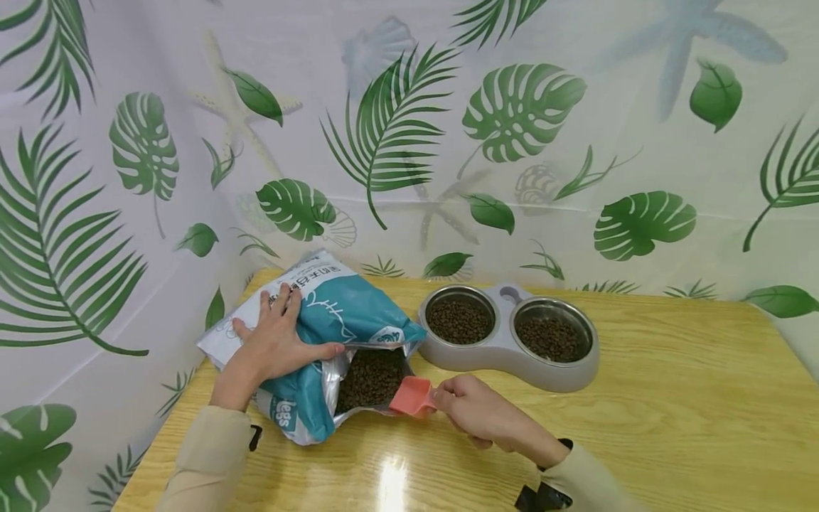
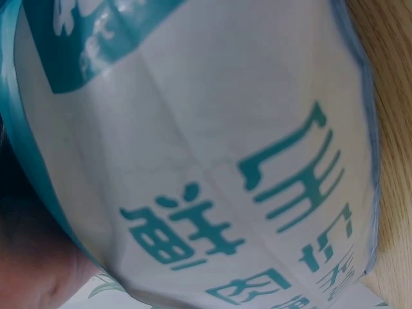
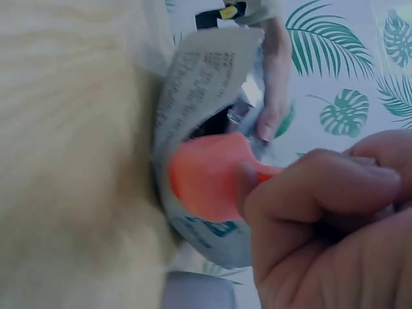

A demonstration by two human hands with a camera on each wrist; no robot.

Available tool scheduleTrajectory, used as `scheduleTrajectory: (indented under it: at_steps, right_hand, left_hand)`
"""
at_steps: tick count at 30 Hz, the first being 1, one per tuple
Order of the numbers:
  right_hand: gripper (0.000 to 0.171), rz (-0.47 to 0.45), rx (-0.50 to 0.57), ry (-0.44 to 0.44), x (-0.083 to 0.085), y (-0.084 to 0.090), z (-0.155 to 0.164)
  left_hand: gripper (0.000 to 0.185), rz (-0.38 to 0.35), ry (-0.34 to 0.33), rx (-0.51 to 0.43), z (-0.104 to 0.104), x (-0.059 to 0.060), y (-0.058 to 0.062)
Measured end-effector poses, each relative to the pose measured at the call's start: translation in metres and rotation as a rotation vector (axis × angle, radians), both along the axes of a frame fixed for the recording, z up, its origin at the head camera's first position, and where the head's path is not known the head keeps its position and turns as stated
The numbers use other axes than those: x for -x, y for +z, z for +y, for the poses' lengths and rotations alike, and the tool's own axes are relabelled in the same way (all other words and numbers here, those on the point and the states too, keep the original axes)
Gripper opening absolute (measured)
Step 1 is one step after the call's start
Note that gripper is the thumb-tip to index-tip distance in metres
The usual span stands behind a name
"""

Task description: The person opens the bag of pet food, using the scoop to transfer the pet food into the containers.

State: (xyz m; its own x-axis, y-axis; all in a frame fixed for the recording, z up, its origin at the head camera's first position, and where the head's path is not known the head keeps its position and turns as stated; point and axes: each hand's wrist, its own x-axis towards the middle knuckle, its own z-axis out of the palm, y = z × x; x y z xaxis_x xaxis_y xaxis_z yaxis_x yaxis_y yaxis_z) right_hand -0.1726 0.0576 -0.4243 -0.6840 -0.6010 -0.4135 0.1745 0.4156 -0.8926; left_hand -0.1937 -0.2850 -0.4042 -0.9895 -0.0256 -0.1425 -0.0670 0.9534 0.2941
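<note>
A teal and white bag of pet food [image 1: 348,313] lies on its side, its open mouth showing brown kibble [image 1: 374,377]. My left hand [image 1: 275,341] presses on top of it with fingers spread, the thumb reaching to the edge of the mouth. In the left wrist view the printed bag [image 2: 212,141] fills most of the picture. My right hand [image 1: 476,412] grips the handle of a pink scoop [image 1: 412,397], whose head is at the lower right rim of the mouth. From the right wrist, the scoop [image 3: 212,174] overlaps the bag's opening.
Just right of the bag stands a grey double feeder [image 1: 505,355] with two metal bowls. Both the left bowl [image 1: 461,288] and the right bowl [image 1: 591,334] hold kibble. A leaf-patterned sheet [image 1: 409,235] hangs behind the wooden table [image 1: 678,427].
</note>
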Motion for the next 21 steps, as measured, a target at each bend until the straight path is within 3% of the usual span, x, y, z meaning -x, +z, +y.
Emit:
scheduleTrajectory:
  at_steps: [4,8,14,21]
  right_hand:
    - [0.033,0.034,-0.060,0.057,0.006,0.013,0.000]
    - [0.032,0.039,-0.062,0.084,0.010,0.015,-0.004]
    - [0.035,0.015,-0.002,0.088,0.011,-0.002,-0.013]
    - [0.035,-0.089,0.115,0.040,0.005,-0.025,-0.023]
  left_hand:
    - [0.134,-0.001,0.000,0.000,0.001,0.000,0.001]
    - [0.133,0.009,-0.003,-0.002,0.002,-0.001,0.002]
    - [0.134,0.003,-0.002,-0.006,0.003,-0.001,0.002]
    - [0.134,0.003,0.000,-0.007,0.003,-0.001,0.002]
